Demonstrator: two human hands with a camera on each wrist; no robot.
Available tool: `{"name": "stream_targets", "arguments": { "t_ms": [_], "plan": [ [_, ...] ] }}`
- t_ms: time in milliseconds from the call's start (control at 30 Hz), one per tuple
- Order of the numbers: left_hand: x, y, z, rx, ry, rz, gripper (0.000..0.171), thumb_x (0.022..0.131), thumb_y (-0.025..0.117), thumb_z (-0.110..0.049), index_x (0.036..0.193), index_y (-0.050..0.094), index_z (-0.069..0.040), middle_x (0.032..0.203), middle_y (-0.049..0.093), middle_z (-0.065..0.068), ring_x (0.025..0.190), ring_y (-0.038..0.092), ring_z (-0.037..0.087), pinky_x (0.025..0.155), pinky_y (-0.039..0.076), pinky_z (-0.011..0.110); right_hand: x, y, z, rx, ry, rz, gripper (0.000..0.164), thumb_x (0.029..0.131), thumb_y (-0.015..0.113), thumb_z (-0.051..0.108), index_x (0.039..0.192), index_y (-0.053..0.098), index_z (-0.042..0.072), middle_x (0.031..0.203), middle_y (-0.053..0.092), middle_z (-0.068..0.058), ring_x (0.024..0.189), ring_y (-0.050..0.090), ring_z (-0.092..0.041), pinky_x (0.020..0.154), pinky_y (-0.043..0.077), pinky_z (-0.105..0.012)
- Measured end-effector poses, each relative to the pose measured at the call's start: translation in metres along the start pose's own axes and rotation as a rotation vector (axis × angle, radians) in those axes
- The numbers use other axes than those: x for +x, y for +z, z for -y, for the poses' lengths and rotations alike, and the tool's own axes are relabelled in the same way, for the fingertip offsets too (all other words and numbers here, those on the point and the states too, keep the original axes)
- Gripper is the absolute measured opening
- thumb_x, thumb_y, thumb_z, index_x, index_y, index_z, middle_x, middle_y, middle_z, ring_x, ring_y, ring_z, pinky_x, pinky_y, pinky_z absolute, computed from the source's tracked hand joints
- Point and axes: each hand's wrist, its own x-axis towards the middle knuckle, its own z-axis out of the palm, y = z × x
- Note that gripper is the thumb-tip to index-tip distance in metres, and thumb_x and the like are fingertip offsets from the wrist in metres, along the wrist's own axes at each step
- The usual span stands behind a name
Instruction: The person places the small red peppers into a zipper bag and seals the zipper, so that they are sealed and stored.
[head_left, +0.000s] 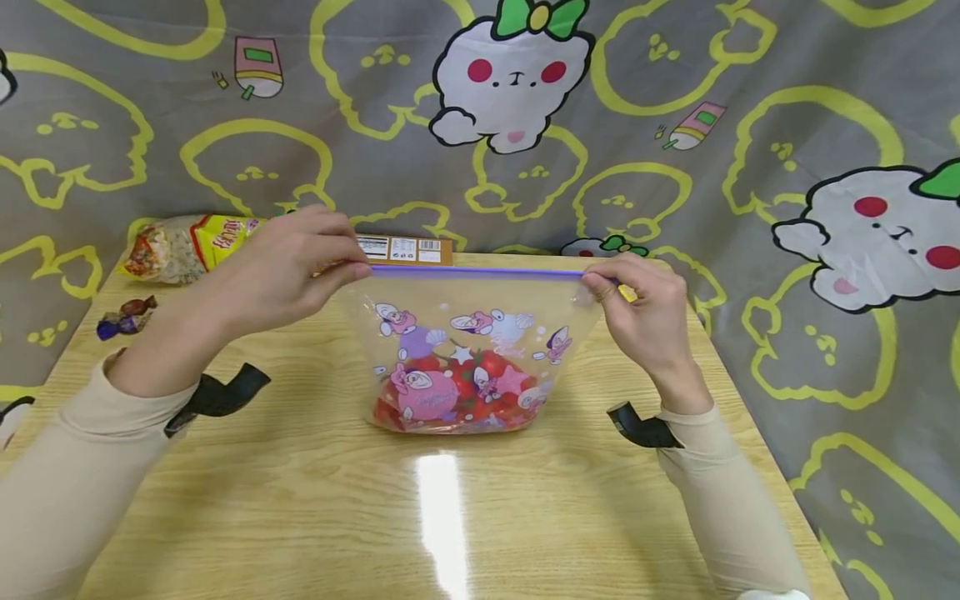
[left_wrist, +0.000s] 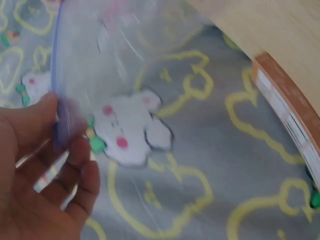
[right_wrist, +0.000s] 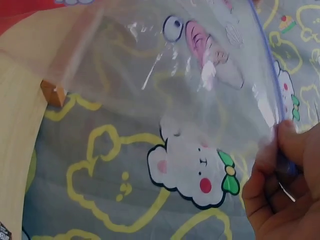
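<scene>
A clear zip bag (head_left: 450,333) with pink and purple cartoon prints stands upright on the table, its purple zip strip (head_left: 480,272) stretched level along the top. Small red tomatoes (head_left: 491,363) fill its lower part. At the left end of the strip my left hand (head_left: 303,258) pinches the corner between thumb and fingers. My right hand (head_left: 641,304) pinches the opposite corner. In the left wrist view the left hand (left_wrist: 50,165) holds the purple edge; the right wrist view has the right hand (right_wrist: 285,180) gripping its corner too.
Behind my left hand lies a yellow-labelled snack bag (head_left: 176,250), with wrapped candies (head_left: 126,318) nearer on the table (head_left: 300,517). An orange-brown box (head_left: 405,250) sits at the back edge. Something small and yellow (head_left: 627,292) shows behind my right hand. A patterned cloth (head_left: 375,108) hangs behind.
</scene>
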Motion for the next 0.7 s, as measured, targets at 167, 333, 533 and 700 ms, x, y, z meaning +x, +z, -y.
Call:
{"name": "stream_targets", "arguments": {
  "t_ms": [167,333,533,700],
  "plan": [
    [-0.008,-0.002,-0.002,0.007,-0.066,0.032,0.004,0.081,0.067,-0.008,0.082,0.068,-0.004,0.076,0.054,0.000,0.063,0.047,0.012,0.056,0.039,0.028,0.004,0.002,0.000,-0.129,-0.002,-0.020,0.005,0.074,0.071,-0.004,0.079,0.071,-0.002,0.080,0.064,-0.012,0.072,0.054,-0.021,0.067,0.038,-0.027],
    [-0.006,-0.001,-0.010,-0.017,-0.144,0.050,0.006,0.083,0.066,-0.011,0.084,0.069,-0.006,0.076,0.055,-0.001,0.062,0.047,0.009,0.055,0.039,0.025,0.006,0.010,0.030,-0.444,0.002,-0.017,0.023,0.081,0.069,0.009,0.103,0.068,0.004,0.076,0.051,-0.013,0.064,0.045,-0.028,0.054,0.032,-0.034],
    [-0.013,-0.010,-0.020,-0.183,-0.195,0.090,0.005,0.084,0.066,-0.015,0.083,0.070,-0.018,0.075,0.055,-0.012,0.062,0.044,0.004,0.054,0.037,0.022,0.008,0.038,0.078,-0.268,0.036,0.300,0.044,0.087,0.061,0.021,0.127,0.050,0.005,0.055,0.051,0.005,0.042,0.038,-0.004,0.039,0.028,-0.022],
    [-0.029,-0.014,-0.017,-0.670,-0.282,0.161,0.014,0.092,0.054,-0.009,0.091,0.067,-0.013,0.078,0.060,-0.002,0.066,0.055,0.013,0.059,0.047,0.025,0.009,0.041,0.086,-0.028,0.085,0.339,0.013,0.086,0.063,0.012,0.096,0.059,0.006,0.069,0.060,0.004,0.056,0.050,-0.003,0.049,0.040,-0.020]
  ]
}}
